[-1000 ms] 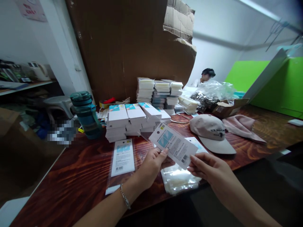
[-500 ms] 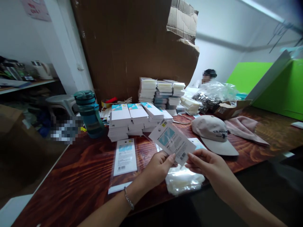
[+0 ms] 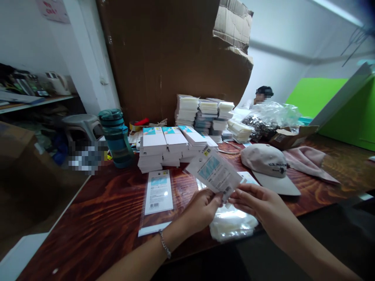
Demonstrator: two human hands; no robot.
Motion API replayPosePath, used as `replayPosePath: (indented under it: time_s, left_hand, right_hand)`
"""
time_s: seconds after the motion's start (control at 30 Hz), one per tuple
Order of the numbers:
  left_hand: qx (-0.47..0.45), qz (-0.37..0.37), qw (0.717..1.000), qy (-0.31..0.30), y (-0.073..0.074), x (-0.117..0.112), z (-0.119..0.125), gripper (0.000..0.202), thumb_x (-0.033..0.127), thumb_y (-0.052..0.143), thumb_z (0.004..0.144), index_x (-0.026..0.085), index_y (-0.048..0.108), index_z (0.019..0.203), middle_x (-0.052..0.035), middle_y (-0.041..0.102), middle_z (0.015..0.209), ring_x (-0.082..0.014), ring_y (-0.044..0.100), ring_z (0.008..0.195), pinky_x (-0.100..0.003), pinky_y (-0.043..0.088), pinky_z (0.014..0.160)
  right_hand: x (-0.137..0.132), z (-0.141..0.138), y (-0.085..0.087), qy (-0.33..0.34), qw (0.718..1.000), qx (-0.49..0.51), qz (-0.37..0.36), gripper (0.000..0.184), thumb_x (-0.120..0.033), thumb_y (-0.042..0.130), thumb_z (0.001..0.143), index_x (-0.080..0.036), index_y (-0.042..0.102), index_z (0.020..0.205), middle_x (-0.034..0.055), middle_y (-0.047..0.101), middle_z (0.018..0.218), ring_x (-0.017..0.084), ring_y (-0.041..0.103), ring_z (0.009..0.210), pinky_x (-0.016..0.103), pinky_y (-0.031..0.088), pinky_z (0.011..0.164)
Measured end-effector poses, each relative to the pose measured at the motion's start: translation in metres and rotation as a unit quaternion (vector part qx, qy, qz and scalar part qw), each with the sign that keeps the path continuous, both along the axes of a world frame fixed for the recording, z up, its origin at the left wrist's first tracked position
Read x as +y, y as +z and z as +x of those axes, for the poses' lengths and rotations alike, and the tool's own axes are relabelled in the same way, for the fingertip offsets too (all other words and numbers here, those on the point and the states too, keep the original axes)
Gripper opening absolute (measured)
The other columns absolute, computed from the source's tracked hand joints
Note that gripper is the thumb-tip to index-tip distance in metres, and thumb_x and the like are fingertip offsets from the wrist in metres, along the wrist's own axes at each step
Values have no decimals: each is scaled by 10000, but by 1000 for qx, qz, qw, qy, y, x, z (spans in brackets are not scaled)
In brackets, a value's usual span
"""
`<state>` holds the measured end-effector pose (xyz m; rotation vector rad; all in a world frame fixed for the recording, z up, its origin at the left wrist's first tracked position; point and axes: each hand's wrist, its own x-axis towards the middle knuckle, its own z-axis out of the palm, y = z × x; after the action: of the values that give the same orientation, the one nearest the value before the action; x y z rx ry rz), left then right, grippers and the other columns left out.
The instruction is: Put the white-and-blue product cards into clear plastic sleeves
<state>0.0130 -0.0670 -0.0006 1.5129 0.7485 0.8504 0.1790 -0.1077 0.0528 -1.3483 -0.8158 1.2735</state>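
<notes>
Between my hands is a printed header card (image 3: 213,170), tilted, its blue-and-white printed side facing me and clear plastic showing around it. My left hand (image 3: 202,208) pinches its lower edge between thumb and fingers. At the lower right corner, my right hand (image 3: 259,203) is closed on the card's plastic bag; its fingertips are partly hidden. Below my hands lies a pile of clear plastic bags (image 3: 234,227), with another card partly covered behind them. On the table to the left, a bagged card (image 3: 159,199) lies flat.
Stacks of white cards (image 3: 154,141) stand behind my hands, with bundled stacks (image 3: 187,111) farther back. A blue bottle (image 3: 116,142) is at left. A cap (image 3: 265,164) and pink cloth (image 3: 310,162) lie right. A person (image 3: 263,93) is beyond a plastic heap.
My right fingers have shifted along the card's lower right end and cover more of it. The view has turned slightly left, moving the whole scene rightward.
</notes>
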Motion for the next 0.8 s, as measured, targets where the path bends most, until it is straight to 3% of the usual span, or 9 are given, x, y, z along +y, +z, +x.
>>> replayPosePath:
  time_s: [0.27,0.47,0.63,0.73,0.8]
  left_hand:
    - [5,-9,1000,7,2,1,-2,316,398,524,862,169,694,998,-68,697,981,-206,609,880,-292,459,784]
    - [-35,-70,997,8,17,1,-2,378,382,493,852,87,662,1019,-135,711,949,-213,652,855,-314,497,780]
    - [-57,-99,994,1,25,0,-4,365,359,482,828,73,646,984,-137,713,842,-194,663,767,-296,491,728]
    - [-50,-96,994,-15,27,-2,-5,331,343,467,804,89,649,912,-114,706,777,-190,659,737,-283,479,704]
    - [-37,-86,995,-28,29,-2,-6,307,326,444,786,103,641,860,-95,695,735,-182,649,698,-285,478,691]
  right_hand:
    - [-4,2,-2,34,999,-34,-5,456,-396,832,624,-137,642,948,85,750,840,179,710,720,258,555,686]
    - [-8,17,-10,0,973,-224,60,559,-532,717,689,-187,577,1106,30,663,800,172,632,640,250,464,506]
    - [-12,24,6,-47,932,-344,103,400,-552,627,763,-213,657,973,35,653,874,193,595,763,271,466,620]
    - [-11,25,16,-53,935,-337,103,372,-552,607,785,-215,680,922,38,686,882,222,616,840,281,465,674]
    - [-6,25,19,-1,948,-301,103,380,-528,651,763,-209,674,968,47,704,897,232,630,851,281,461,659]
